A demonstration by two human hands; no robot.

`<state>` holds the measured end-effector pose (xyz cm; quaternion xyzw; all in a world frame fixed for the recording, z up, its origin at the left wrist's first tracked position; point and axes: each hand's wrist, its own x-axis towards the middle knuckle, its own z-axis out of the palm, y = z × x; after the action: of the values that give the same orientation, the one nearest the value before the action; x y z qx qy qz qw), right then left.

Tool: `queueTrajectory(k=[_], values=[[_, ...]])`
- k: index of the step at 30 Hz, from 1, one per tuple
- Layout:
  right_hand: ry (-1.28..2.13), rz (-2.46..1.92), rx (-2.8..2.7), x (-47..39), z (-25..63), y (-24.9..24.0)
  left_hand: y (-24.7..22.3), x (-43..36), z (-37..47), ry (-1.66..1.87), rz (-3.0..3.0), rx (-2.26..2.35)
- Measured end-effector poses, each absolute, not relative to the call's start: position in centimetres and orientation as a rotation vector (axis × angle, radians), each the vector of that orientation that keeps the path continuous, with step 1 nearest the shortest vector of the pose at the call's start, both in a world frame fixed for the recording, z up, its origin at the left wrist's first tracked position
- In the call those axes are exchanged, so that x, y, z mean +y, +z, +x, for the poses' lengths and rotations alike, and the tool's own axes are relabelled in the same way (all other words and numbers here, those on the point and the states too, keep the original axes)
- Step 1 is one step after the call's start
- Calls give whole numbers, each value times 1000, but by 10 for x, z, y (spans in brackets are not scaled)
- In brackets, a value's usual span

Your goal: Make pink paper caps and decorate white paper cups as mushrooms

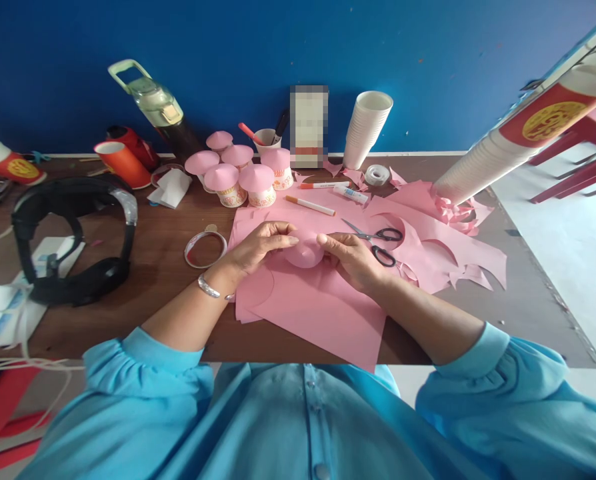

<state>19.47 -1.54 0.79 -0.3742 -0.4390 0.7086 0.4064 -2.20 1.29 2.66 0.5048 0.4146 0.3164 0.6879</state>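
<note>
Between my two hands is a round pink paper piece (304, 255), its rim pinched on both sides. My left hand (267, 245) grips its left edge with thumb and fingers. On the opposite edge, my right hand (347, 257) pinches with the thumb on top. Pink paper sheets (323, 320) lie beneath both hands. Black-handled scissors (375, 237) rest just beyond my right hand, partly open. Behind the hands, an orange-and-white marker (311, 205) lies on the paper. Several paper cups topped with pink paper cones (257, 180) stand at the back left of the sheets.
Cut pink scraps (443, 247) spread to the right. Stacked white cups (368, 130) stand by the blue wall, near a white tape roll (377, 175). A tape ring (205, 249), a black headset (75, 243) and a tall bottle (161, 107) are on the left. A long cup stack (508, 150) leans at right.
</note>
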Motion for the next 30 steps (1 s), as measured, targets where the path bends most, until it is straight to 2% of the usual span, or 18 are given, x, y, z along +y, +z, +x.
queueTrajectory(k=[11,30], values=[[1834,-931,-1077,-16,192,16,19,15,-26,717,1096,908],[1664,-1006,-1049,-14,192,14,24,14,-24,729,1045,888]])
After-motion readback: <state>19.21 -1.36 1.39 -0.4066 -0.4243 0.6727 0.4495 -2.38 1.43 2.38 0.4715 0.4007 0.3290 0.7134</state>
